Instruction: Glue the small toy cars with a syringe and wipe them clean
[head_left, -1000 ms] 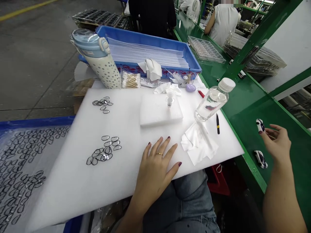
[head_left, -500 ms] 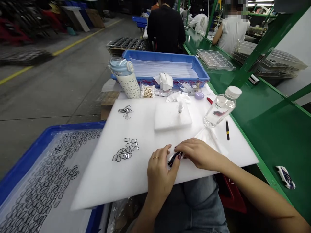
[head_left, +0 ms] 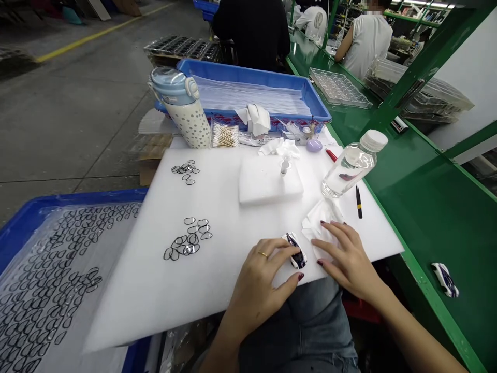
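The white foam sheet (head_left: 155,305) is bare across its near-left quarter, which leaves open passage there. The near cluster of thin black rings (head_left: 187,241) and the far cluster of thin black rings (head_left: 185,170) interrupt the left half, with a bare strip between them. The square white foam block (head_left: 269,186) occupies the centre rear. The clear plastic bottle with white cap (head_left: 351,166) and the black tweezers (head_left: 359,202) obstruct the right edge. The left hand (head_left: 264,280), the right hand (head_left: 347,256) and the crumpled white tissue (head_left: 320,217) fill the front centre. The green bench top (head_left: 419,217) beyond is largely open.

two toy cars (head_left: 297,257), two blue trays (head_left: 318,106), one bottle (head_left: 349,166), one tweezers (head_left: 359,202).
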